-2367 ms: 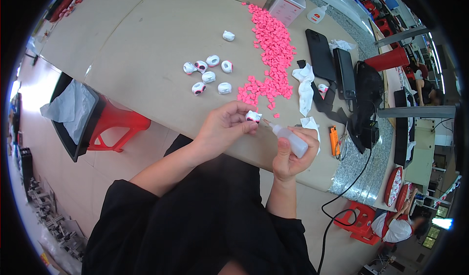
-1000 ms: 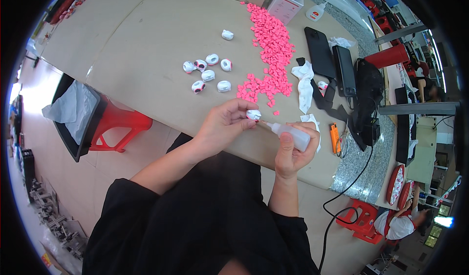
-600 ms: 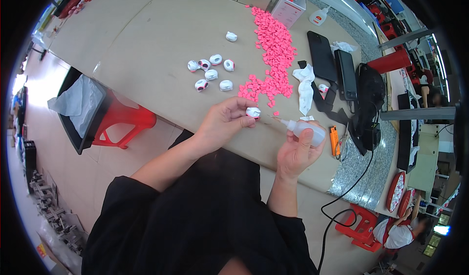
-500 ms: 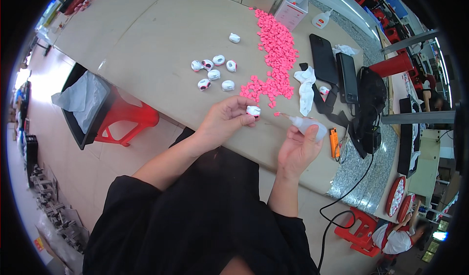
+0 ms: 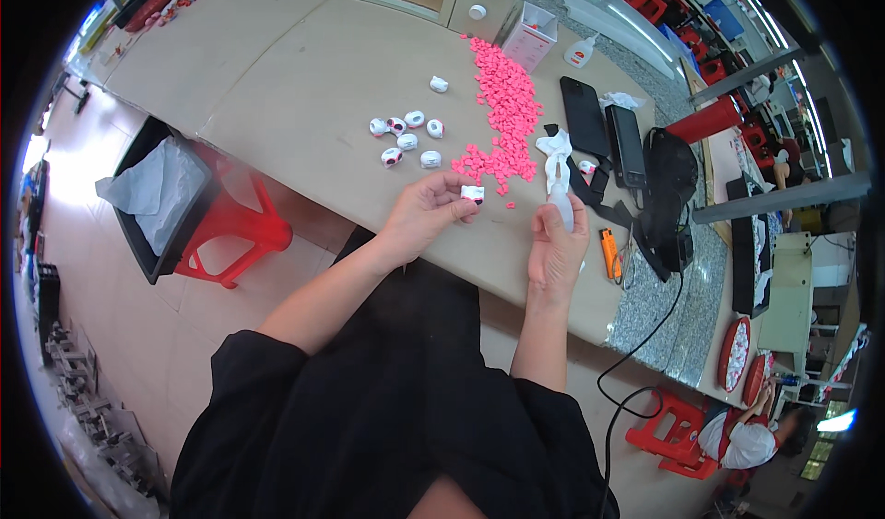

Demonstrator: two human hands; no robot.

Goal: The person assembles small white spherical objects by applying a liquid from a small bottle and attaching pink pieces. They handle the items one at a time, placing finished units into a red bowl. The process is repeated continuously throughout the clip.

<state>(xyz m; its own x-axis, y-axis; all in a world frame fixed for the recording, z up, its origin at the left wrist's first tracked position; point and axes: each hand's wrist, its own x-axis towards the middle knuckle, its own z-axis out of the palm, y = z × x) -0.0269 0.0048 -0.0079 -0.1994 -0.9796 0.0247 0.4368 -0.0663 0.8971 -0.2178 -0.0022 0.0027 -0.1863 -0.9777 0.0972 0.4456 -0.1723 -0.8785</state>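
My left hand (image 5: pixel 426 215) pinches a small white figure (image 5: pixel 473 193) with a dark and pink underside between thumb and fingertips, above the table's near edge. My right hand (image 5: pixel 555 252) is closed round a translucent white squeeze bottle (image 5: pixel 559 209), its tip pointing away from me. The tip overlaps a crumpled white tissue (image 5: pixel 557 143); whether they touch I cannot tell. Between the hands lies a single pink piece (image 5: pixel 511 206). Beyond is a long heap of small pink pieces (image 5: pixel 507 100). Several similar white figures (image 5: pixel 408 141) stand to its left, one apart (image 5: pixel 439 84).
Right of the tissue lie a black phone (image 5: pixel 584 115), another black device (image 5: pixel 626 146), a black bag (image 5: pixel 668 173) with cable, and an orange cutter (image 5: pixel 610 253). A white box (image 5: pixel 531 38) and small bottle (image 5: pixel 580 52) stand behind. A lined black bin (image 5: pixel 152 206) sits left, on a red stool (image 5: pixel 249 233).
The squeeze bottle has swung from pointing left, toward the figure, to pointing away, over the tissue. My left hand keeps its pinch on the figure. The whole view has shifted slightly.
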